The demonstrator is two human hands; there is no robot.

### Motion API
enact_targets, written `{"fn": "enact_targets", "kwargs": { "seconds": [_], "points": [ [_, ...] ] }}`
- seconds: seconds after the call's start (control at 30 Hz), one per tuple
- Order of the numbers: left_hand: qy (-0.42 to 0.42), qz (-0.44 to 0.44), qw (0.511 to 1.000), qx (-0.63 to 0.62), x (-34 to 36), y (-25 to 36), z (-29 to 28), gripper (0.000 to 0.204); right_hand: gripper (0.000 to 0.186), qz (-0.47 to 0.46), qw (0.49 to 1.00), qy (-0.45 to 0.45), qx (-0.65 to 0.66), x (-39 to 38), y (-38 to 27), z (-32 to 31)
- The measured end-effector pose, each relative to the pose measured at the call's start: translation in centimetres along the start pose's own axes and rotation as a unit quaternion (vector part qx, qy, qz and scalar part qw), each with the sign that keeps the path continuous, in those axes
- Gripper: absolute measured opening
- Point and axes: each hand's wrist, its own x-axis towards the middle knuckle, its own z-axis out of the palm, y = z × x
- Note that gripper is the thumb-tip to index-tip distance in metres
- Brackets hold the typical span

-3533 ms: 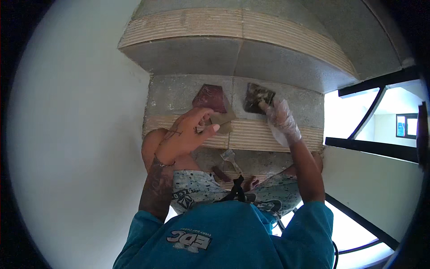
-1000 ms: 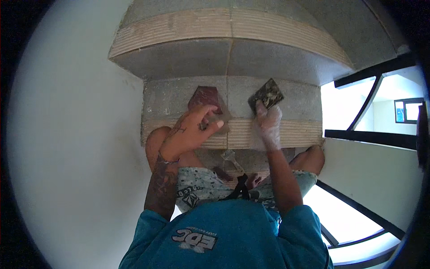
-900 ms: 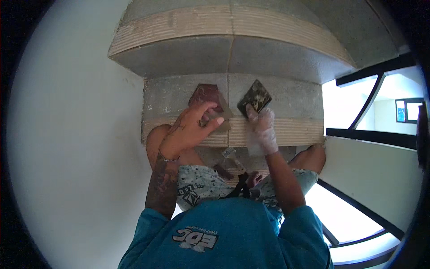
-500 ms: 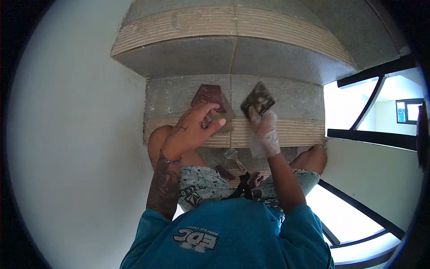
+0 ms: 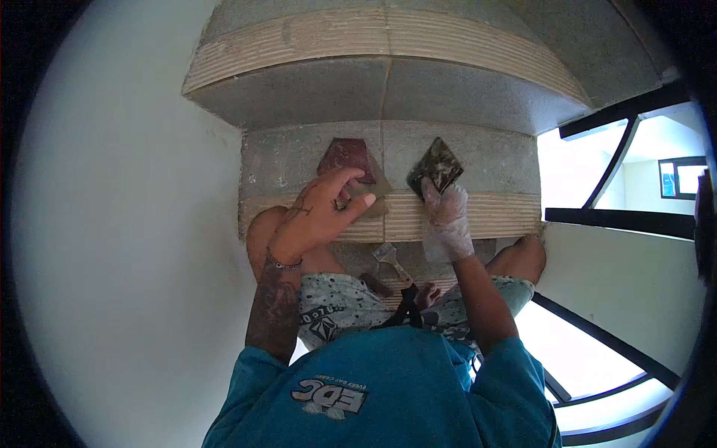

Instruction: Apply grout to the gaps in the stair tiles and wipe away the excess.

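Note:
A clear plastic glove covers my right hand (image 5: 448,216), which is closed on the near corner of a dark, mottled square piece (image 5: 435,168). The piece is tilted over the step, and its exact kind cannot be made out. My left hand (image 5: 321,209) is bare, with thumb and forefinger spread apart and nothing visible between them. Just beyond its fingers lies a dark red sheet (image 5: 346,155), like sandpaper, on top of a tan sheet (image 5: 381,183). The hand hides their near parts.
I sit on a staircase of grey tiled steps with ribbed beige edges (image 5: 493,213). Between my legs lie a flat paintbrush (image 5: 392,261) and a dark brownish block (image 5: 376,285). A white wall (image 5: 134,224) rises on the left; a black railing (image 5: 620,224) borders the right.
My right hand has shifted slightly right with the dark square piece, which is turned a little and less blurred now. My left hand is almost unmoved.

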Motion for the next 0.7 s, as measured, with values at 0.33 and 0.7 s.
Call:
{"fn": "enact_targets", "kwargs": {
  "seconds": [0.33,0.7],
  "points": [
    [0.015,0.002,1.0,0.004,-0.2,0.3,-0.1,0.042,0.017,0.017,0.999,0.032,-0.016,-0.3,-1.1,2.8],
    [0.018,-0.002,1.0,-0.003,-0.6,0.3,-0.1,0.04,0.028,-0.014,0.985,0.132,-0.11,3.7,-0.4,5.0]
  ]
}}
